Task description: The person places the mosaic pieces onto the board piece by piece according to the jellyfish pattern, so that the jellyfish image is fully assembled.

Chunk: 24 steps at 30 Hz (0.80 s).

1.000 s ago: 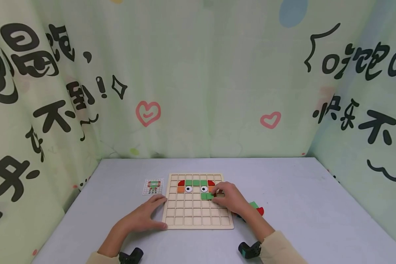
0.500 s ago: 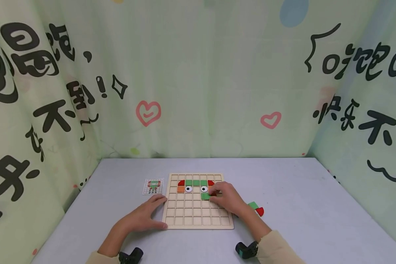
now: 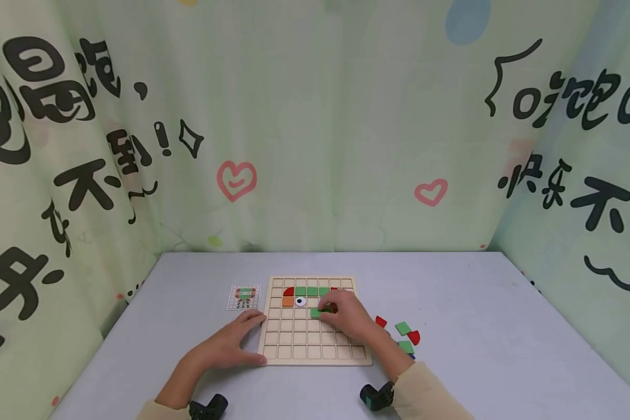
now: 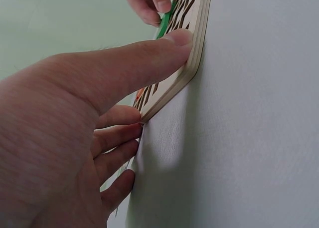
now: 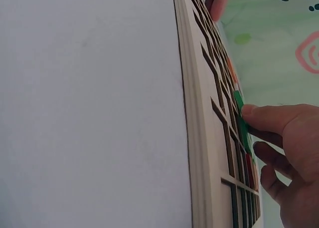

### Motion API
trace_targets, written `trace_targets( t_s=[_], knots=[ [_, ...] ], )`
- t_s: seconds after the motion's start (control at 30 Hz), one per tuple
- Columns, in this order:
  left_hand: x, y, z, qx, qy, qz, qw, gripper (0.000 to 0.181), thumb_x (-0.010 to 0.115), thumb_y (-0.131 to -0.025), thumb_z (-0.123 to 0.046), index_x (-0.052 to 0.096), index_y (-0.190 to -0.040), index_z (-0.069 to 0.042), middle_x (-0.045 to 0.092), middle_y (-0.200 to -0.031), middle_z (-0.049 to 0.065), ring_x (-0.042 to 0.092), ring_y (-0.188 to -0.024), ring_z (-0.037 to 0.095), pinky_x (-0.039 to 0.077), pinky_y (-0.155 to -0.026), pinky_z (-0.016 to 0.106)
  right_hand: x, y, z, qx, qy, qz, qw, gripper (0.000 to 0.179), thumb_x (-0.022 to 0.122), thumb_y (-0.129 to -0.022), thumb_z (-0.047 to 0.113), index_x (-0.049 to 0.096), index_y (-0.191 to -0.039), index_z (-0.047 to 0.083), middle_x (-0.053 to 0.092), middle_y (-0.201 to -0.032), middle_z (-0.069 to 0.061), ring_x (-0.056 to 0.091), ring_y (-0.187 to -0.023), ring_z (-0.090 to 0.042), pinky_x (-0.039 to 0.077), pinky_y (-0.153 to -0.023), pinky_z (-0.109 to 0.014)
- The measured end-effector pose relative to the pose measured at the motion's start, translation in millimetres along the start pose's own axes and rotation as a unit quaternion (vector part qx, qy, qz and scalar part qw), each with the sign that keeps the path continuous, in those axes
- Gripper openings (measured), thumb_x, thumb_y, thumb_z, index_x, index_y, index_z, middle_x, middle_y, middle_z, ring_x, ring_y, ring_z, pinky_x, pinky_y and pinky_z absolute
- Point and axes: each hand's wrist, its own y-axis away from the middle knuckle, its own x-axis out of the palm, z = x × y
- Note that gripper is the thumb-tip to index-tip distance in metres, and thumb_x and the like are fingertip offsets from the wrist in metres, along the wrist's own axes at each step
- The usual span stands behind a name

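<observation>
A wooden grid board (image 3: 294, 352) lies on the table, several coloured tiles in its upper rows. On its left edge rests my left hand (image 3: 230, 343), thumb at the near corner and fingers along the side, fairly straight. My right hand (image 3: 349, 318) is over the board's right half and pinches a green tile (image 3: 315, 313) between thumb and fingers. In the right wrist view, the green tile (image 5: 241, 113) is under the thumb, with a dark red tile (image 5: 249, 170) beside it. An eye tile (image 3: 300, 301) and an orange tile (image 3: 287, 301) sit to the left; the right hand hides the other eye.
A small pattern card (image 3: 244, 297) lies left of the board. Several loose tiles lie right of it, among them a green tile (image 3: 402, 328) and a red tile (image 3: 413, 337). Printed curtains (image 3: 315, 116) surround the table (image 3: 478, 326).
My right hand has moved left across the board, and the green tile has shifted left with it. The right eye tile is now covered, and more loose tiles show. My left hand stays put.
</observation>
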Motion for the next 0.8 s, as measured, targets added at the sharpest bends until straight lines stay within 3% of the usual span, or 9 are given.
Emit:
trace_targets(
  t_s=[0.3, 0.67, 0.8],
  knots=[
    [0.1, -1.1, -0.8, -0.001, 0.000, 0.001, 1.0000, 0.090, 0.080, -0.074, -0.046, 0.042, -0.145, -0.008, 0.036, -0.151, 0.010, 0.035, -0.140, 0.036, 0.034, -0.112, 0.056, 4.3, -5.6, 1.7, -0.001, 0.010, 0.004, 0.9999, 0.004, 0.074, -0.084, 0.012, 0.074, -0.086, 0.015, 0.070, -0.095, 0.003, 0.059, -0.091, -0.011, 0.053, -0.082, -0.029],
    [0.0, -0.3, -2.6, -0.004, 0.002, 0.005, 1.0000, 0.089, 0.081, -0.074, -0.045, 0.042, -0.145, -0.008, 0.036, -0.151, 0.010, 0.037, -0.139, 0.035, 0.034, -0.111, 0.056, -7.6, 5.7, -4.5, 0.017, -0.008, 0.014, 0.9997, 0.010, 0.074, -0.084, 0.013, 0.073, -0.093, 0.016, 0.066, -0.096, 0.003, 0.053, -0.084, -0.014, 0.047, -0.073, -0.026],
    [-1.1, 0.8, -2.7, -0.008, 0.005, 0.003, 0.9999, 0.089, 0.081, -0.074, -0.044, 0.042, -0.145, -0.007, 0.036, -0.151, 0.010, 0.037, -0.139, 0.035, 0.034, -0.111, 0.056, -15.5, 12.3, -7.4, 0.027, -0.011, 0.004, 0.9996, 0.010, 0.074, -0.084, 0.010, 0.073, -0.094, 0.014, 0.067, -0.095, 0.001, 0.055, -0.086, -0.015, 0.049, -0.077, -0.030]
  ],
)
